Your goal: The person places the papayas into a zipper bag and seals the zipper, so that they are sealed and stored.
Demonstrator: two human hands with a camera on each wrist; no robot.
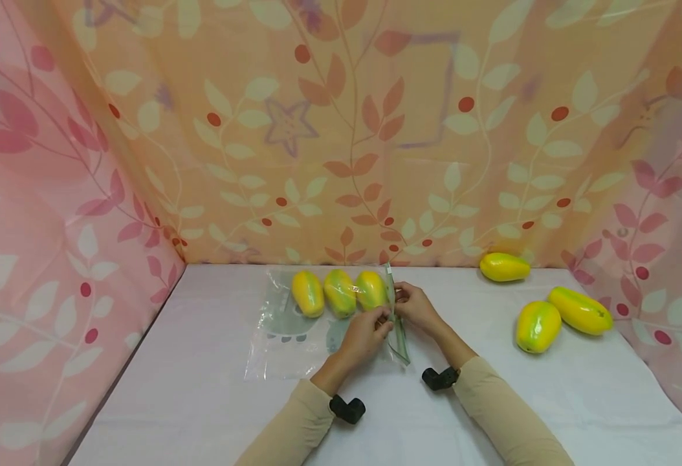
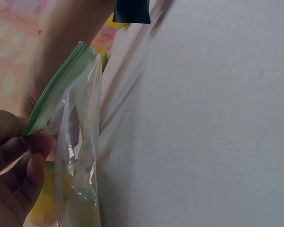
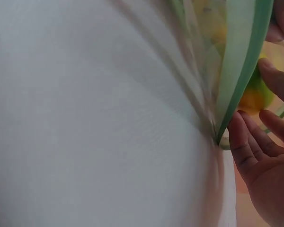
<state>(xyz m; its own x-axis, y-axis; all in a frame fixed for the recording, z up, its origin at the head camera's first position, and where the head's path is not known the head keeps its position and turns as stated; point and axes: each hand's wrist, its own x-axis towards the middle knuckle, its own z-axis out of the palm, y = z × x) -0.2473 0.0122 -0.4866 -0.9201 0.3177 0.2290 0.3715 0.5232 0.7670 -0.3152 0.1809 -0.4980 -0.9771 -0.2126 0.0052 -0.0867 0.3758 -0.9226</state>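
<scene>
3 fruits [image 1: 340, 294] in bag [image 1: 283, 327]; right, 3 others [image 1: 538, 327].

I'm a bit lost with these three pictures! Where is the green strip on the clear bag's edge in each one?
Head: the green strip is right of centre in the lower half, on the right edge of the clear bag.
Left wrist: upper left, slanting down leftward.
Right wrist: upper right, curving down from the top edge.
Shared landmark: the white cloth, right in the left-wrist view, left in the right-wrist view.

Ylw-grn fruit [image 1: 340, 294], grn bag strip [image 3: 244, 56], wht tablecloth [image 1: 189, 401], orng leaf-print curtain [image 1: 370, 188]
</scene>
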